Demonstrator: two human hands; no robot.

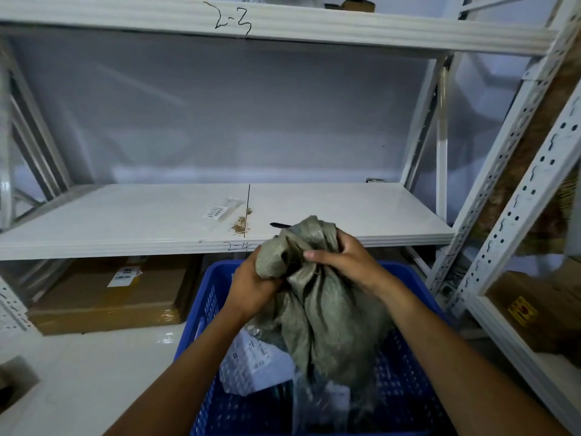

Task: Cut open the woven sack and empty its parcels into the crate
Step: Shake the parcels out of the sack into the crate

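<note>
A grey-green woven sack (317, 306) hangs bunched over a blue perforated plastic crate (207, 306). My left hand (251, 283) grips the sack's gathered upper end from the left. My right hand (345, 258) clutches the same bunch from the right, fingers wrapped over the fabric. The sack's lower part drapes down into the crate. Parcels lie in the crate under it: a white bubble-wrap mailer with a label (251, 363) and clear plastic bags (327, 401), blurred. A dark thin tool (278, 225) lies on the shelf just behind the sack, partly hidden.
A white metal shelf (125, 221) marked 2-4 runs behind the crate, with a small clear labelled bag (221, 212) and a brown stain. A cardboard box (110, 294) sits under it at left. Slotted rack uprights (503, 171) and more boxes stand at right.
</note>
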